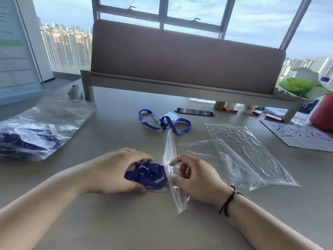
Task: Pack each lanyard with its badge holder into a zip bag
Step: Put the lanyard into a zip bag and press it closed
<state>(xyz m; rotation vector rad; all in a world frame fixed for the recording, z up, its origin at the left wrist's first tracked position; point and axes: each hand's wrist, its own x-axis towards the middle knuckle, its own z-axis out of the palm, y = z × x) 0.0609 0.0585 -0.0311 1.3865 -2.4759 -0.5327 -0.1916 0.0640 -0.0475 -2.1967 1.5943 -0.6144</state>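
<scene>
A bunched blue lanyard (146,175) is clasped on the worktop (126,222) by the left hand (115,170); the clear zip bag (173,170), mouth upright, is pinched by right-hand fingers (175,162).

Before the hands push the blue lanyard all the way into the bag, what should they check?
1. Bundled lanyard held by left hand: ok.
2. Zip bag mouth held by right hand: ok.
3. Mouth open wide enough: cannot tell.
4. Badge holder inside the bundle: cannot tell.
5. Spare zip bags ready on the table: ok.
6. Next lanyard waiting beyond: ok.
</scene>
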